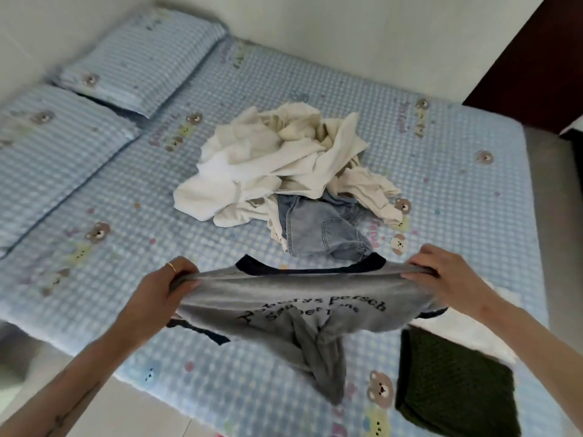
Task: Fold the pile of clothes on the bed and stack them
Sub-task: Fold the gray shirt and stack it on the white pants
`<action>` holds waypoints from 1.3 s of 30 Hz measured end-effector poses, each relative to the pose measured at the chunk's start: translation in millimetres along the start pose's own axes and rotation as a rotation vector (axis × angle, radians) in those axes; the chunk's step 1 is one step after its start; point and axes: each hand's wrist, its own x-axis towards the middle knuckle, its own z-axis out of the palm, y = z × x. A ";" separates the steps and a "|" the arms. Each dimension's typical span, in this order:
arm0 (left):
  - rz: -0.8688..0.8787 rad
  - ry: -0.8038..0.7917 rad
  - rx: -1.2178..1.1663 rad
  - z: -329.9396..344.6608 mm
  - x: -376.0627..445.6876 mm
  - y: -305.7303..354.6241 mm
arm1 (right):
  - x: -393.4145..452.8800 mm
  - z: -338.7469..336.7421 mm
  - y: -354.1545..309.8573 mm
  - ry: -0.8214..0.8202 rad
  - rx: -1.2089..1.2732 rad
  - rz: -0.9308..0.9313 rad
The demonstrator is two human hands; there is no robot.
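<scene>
I hold a grey T-shirt (284,307) with a dark collar and black lettering above the bed's near part. My left hand (164,288) grips its left shoulder and my right hand (448,275) grips its right shoulder. The shirt is stretched between them, and its lower part hangs twisted down to the sheet. Behind it, in the middle of the bed (126,190), lies a pile of cream clothes (277,159) with light blue denim (328,228) sticking out at the front. A folded dark green garment (454,389) lies at the near right, partly on something white (467,332).
Two pillows (138,58) in the same blue checked cloth lie at the far left. Pale walls run behind the bed. A dark wooden panel (536,58) stands at the far right. Floor (132,411) shows at the bed's near left edge.
</scene>
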 end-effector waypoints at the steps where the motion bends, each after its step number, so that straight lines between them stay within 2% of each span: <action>1: 0.018 0.013 0.019 -18.4 1.0 2.7 | 5.5 -11.3 -13.6 0.023 -0.002 -0.011; 7: 0.087 0.084 0.069 -114.2 43.6 3.1 | 60.2 -66.1 -93.4 0.082 0.035 0.000; 11: 0.076 0.158 -0.074 -176.2 88.1 3.5 | 93.0 -98.8 -143.0 0.211 -0.006 0.025; 16: 0.265 0.176 -0.061 -252.7 115.1 8.3 | 113.1 -128.1 -210.4 0.378 -0.083 -0.015; 20: 0.408 0.080 0.036 -289.5 100.6 -3.0 | 97.4 -119.7 -257.1 0.351 -0.043 -0.067; 25: 0.478 -0.115 0.218 -273.7 53.2 -76.8 | 57.9 -38.2 -280.8 0.083 0.018 -0.109; 31: 0.700 -0.271 0.463 -179.9 11.4 -182.5 | 32.3 122.1 -255.4 -0.205 0.106 0.031; 33: 0.693 -0.365 0.572 -138.8 3.8 -222.5 | 28.6 174.7 -242.5 -0.277 0.063 0.081; 36: 0.594 -0.565 0.720 -82.0 -10.8 -273.1 | 21.3 247.4 -226.8 -0.350 0.003 0.138; 39: 0.554 -0.692 0.754 -35.4 -28.4 -315.4 | 12.4 316.9 -214.0 -0.457 -0.028 0.169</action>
